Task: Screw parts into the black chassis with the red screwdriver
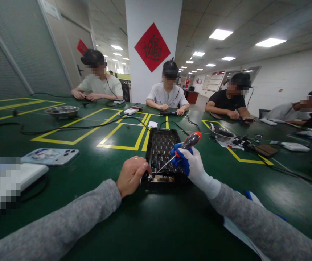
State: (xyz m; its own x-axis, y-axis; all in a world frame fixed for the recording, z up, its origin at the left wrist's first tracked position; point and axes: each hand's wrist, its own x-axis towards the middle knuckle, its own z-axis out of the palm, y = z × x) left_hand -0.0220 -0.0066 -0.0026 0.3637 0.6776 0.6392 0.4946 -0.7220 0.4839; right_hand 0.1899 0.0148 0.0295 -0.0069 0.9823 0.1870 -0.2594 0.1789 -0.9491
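Observation:
A black rectangular housing with rows of dark, shiny rounded cells lies in front of me; its near end shows an exposed light-brown strip. My right hand, in a white and blue glove, is closed around a screwdriver with a black and red handle. The shaft slants down to the left, its tip at the near left corner of the housing. My bare left hand is at that corner with curled fingers pinched together by a small black part; whatever they hold is hidden.
A phone and a white box lie to the left. Beyond are a metal bowl, cables and yellow tape. A second bowl with parts stands right; a spare glove lies under my right forearm. Several people sit around the table.

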